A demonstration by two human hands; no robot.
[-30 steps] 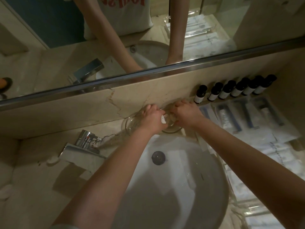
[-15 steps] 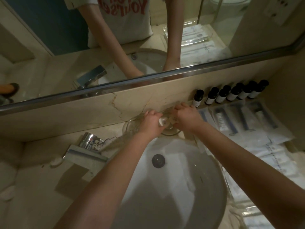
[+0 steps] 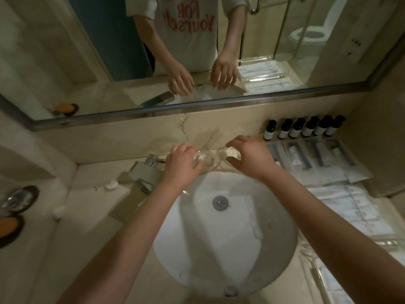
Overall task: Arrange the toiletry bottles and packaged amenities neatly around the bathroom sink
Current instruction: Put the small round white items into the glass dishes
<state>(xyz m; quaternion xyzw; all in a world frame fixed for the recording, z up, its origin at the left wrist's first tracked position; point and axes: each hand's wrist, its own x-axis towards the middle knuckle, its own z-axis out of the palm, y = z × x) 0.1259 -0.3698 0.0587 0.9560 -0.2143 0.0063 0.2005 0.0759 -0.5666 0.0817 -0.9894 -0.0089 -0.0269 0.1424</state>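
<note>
Behind the white sink (image 3: pixel 225 255), two clear drinking glasses stand side by side on the marble ledge. My left hand (image 3: pixel 183 164) grips the left glass (image 3: pixel 203 160). My right hand (image 3: pixel 252 159) holds the right glass (image 3: pixel 232 152), which shows something white inside. Several dark toiletry bottles (image 3: pixel 303 128) with white labels stand in a row against the back wall at the right. In front of them lie several clear-wrapped amenity packets (image 3: pixel 317 161), side by side.
A chrome faucet (image 3: pixel 149 170) sits left of the sink. Small white soaps (image 3: pixel 111 184) lie on the left counter; dark round dishes (image 3: pixel 18 199) are at the far left. Folded white towels (image 3: pixel 355 211) lie at the right. The mirror (image 3: pixel 197 51) runs above the ledge.
My hands have drawn apart from each other, each now on its own glass. The view has tilted up, showing more of the mirror and the left counter.
</note>
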